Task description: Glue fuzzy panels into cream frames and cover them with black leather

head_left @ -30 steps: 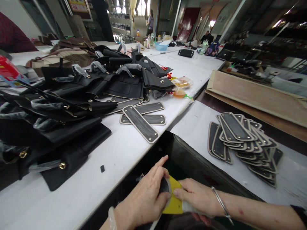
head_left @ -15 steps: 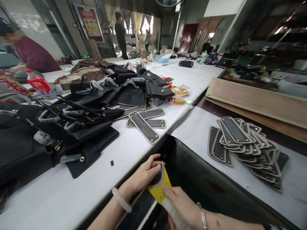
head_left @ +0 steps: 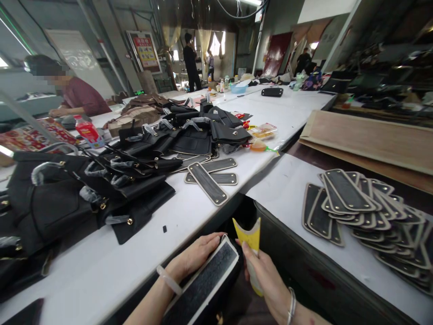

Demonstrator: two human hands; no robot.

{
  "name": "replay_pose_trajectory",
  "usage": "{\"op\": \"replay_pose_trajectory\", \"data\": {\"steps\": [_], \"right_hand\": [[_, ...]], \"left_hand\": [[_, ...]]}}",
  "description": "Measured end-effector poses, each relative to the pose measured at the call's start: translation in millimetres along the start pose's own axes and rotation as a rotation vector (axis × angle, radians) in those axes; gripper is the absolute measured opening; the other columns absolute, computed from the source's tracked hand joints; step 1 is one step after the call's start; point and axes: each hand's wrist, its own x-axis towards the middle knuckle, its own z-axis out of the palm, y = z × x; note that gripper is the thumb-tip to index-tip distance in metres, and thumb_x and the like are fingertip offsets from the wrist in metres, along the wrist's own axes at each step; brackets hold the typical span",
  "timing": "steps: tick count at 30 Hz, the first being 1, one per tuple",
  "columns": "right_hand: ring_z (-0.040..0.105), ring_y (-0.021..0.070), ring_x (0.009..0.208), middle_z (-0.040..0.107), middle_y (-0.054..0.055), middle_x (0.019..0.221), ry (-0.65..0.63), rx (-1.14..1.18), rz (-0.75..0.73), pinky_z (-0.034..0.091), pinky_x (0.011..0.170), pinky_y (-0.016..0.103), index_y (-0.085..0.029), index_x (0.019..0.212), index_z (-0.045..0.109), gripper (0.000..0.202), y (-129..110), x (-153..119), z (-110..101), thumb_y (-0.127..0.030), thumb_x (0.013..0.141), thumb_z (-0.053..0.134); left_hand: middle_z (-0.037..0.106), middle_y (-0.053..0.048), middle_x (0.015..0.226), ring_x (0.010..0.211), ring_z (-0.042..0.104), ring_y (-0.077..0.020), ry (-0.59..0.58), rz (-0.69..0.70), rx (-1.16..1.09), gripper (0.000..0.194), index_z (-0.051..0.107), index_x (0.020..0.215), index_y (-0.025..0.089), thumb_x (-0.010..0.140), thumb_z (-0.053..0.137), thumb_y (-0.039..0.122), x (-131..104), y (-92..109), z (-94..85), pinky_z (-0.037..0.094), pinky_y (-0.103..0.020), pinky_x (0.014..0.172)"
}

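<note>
My right hand [head_left: 265, 275] is wrapped around the pale handle of a yellow scraper [head_left: 249, 235]. The scraper's notched, curved end points up and stands apart from the bag. Under my left hand [head_left: 194, 256] is a black bag [head_left: 209, 282] with its long flat base turned up, framed by a light border. My left fingers curve over the base's far end and grip its side. The rest of the bag drops into shadow below. On the table beyond lie several black base panels [head_left: 208, 183] with pale edges and small metal studs.
Black handbags [head_left: 142, 158] with wrapped handles heap across the left of the white table [head_left: 135, 266]. More panels [head_left: 368, 207] are piled at right, near a long board [head_left: 368, 140]. A dark gap [head_left: 287, 243] runs between the table surfaces. A co-worker [head_left: 83, 92] sits at far left.
The scraper has moved up and right, off the bag's end, and now stands more upright. The bag's base has come up into fuller view under my left hand. The camera view has shifted slightly left.
</note>
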Motion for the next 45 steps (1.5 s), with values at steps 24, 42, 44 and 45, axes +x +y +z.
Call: {"op": "replay_pose_trajectory", "data": {"steps": [24, 42, 44, 45], "right_hand": [[0.042, 0.0099, 0.030, 0.042, 0.000, 0.038, -0.692, -0.372, 0.254, 0.032, 0.031, 0.019, -0.018, 0.046, 0.045, 0.073, -28, 39, -62, -0.082, 0.081, 0.036], [0.063, 0.0211, 0.061, 0.070, 0.014, 0.066, -0.744, -1.583, -1.158, 0.027, 0.054, 0.028, -0.014, 0.069, 0.073, 0.058, -115, 130, 17, -0.046, 0.100, 0.036], [0.064, 0.0205, 0.058, 0.071, 0.012, 0.064, -0.781, -1.605, -1.227, 0.025, 0.052, 0.028, -0.015, 0.067, 0.073, 0.056, -116, 133, 21, -0.045, 0.099, 0.037], [0.064, 0.0203, 0.058, 0.071, 0.011, 0.064, -0.796, -1.615, -1.254, 0.025, 0.052, 0.028, -0.015, 0.067, 0.073, 0.055, -115, 135, 22, -0.045, 0.099, 0.039]], "left_hand": [[0.071, -0.003, 0.112, 0.104, 0.062, -0.0252, -0.003, -0.010, -0.164, 0.052, 0.064, 0.125, 0.022, 0.091, 0.045, 0.057, 2, -15, 7.7, 0.043, -0.040, 0.101], [0.066, -0.002, 0.121, 0.107, 0.060, -0.0237, 0.256, -0.093, -0.048, 0.066, 0.034, 0.149, 0.025, 0.088, 0.057, 0.034, -6, 0, 9.2, 0.043, -0.034, 0.097], [0.067, 0.000, 0.119, 0.105, 0.061, -0.0231, 0.234, -0.063, -0.053, 0.056, 0.043, 0.144, 0.025, 0.089, 0.054, 0.031, -6, 7, 10.1, 0.044, -0.033, 0.096], [0.068, 0.000, 0.117, 0.104, 0.061, -0.0227, 0.221, -0.047, -0.064, 0.053, 0.046, 0.142, 0.025, 0.090, 0.053, 0.031, -6, 10, 10.7, 0.044, -0.033, 0.095]]}}
